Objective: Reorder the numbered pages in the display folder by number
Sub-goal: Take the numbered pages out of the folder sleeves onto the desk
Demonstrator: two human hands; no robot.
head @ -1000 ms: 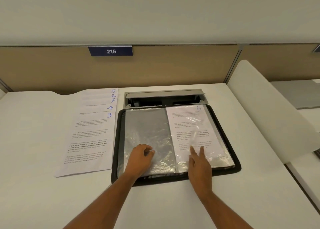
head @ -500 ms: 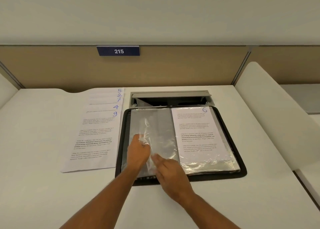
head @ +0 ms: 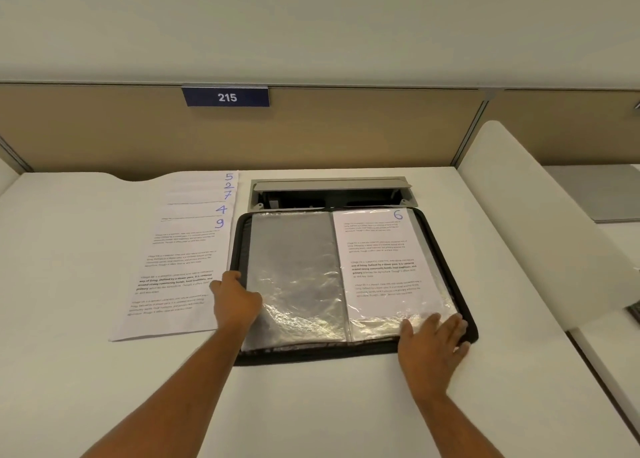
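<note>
A black display folder (head: 446, 250) lies open on the white desk. Its left side shows an empty clear sleeve (head: 294, 267). The right sleeve holds a printed page marked 6 (head: 381, 257). Left of the folder lies a fanned stack of loose pages (head: 180, 260) numbered 5, 2, 7, 4 and 9, with 9 on top. My left hand (head: 235, 302) rests on the folder's left edge, fingers curled over the rim. My right hand (head: 433, 340) lies flat with straight fingers on the folder's near right corner.
An open cable hatch (head: 332, 191) sits in the desk just behind the folder. A tan partition with a blue 215 sign (head: 225, 97) closes the back. A white curved divider (head: 540, 232) rises on the right.
The clear sleeve that the hands were turning now lies flat on the left. My left hand moved to the folder's left edge; my right hand moved right to the near right corner.
</note>
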